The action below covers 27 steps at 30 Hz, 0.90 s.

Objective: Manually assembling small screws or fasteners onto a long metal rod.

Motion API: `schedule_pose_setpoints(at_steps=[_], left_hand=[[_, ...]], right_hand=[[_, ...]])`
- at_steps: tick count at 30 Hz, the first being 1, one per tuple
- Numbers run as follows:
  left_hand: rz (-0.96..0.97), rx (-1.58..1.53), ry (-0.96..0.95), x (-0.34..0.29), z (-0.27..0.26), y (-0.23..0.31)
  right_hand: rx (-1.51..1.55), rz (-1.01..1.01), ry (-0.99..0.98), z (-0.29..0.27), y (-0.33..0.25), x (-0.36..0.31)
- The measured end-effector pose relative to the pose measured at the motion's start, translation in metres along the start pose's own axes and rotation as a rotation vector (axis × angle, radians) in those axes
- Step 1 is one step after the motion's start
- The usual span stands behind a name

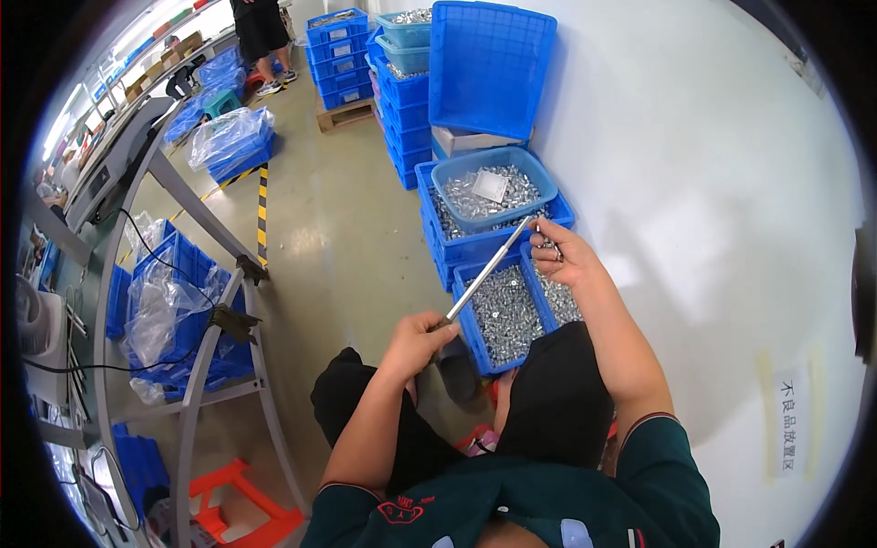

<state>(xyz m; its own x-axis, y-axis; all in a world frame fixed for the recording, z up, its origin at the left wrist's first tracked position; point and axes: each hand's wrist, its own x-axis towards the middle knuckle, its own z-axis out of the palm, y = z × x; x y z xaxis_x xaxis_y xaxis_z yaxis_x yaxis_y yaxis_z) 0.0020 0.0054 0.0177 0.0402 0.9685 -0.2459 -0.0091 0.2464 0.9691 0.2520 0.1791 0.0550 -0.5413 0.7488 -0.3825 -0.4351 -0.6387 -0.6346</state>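
Note:
My left hand (422, 340) is closed around the lower end of a slim silver metal rod (484, 276), which slants up and to the right. At the rod's upper tip is my right hand (568, 258), its thumb and forefinger pinched there. Small shiny metal parts (548, 244) sit in its curled fingers; their exact kind is too small to tell. Below the rod, in front of my knees, a blue bin (469, 336) is filled with small silver metal parts (501, 310). Another blue bin of such parts (559, 294) stands beside it, partly hidden by my right forearm.
Beyond the bins, a pale blue tub (442, 190) of metal parts with a white card (491, 186) rests on a blue crate. An upright blue crate (491, 68) and crate stacks (338, 59) stand farther off. Left are a grey-framed bench (187, 411) and orange stool (274, 522); a white wall is right.

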Motion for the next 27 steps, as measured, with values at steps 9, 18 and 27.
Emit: schedule_pose_setpoints(at_steps=[9,18,27], left_hand=[[-0.056,0.043,-0.027,-0.001,0.002,-0.002],[-0.099,0.051,-0.055,-0.001,0.0,-0.002],[-0.115,0.028,-0.067,-0.002,0.001,0.001]], right_hand=[[0.135,-0.045,0.038,0.004,-0.003,0.001],[0.073,0.026,-0.134,0.01,-0.001,-0.002],[-0.419,-0.14,0.019,0.039,0.011,-0.01]])
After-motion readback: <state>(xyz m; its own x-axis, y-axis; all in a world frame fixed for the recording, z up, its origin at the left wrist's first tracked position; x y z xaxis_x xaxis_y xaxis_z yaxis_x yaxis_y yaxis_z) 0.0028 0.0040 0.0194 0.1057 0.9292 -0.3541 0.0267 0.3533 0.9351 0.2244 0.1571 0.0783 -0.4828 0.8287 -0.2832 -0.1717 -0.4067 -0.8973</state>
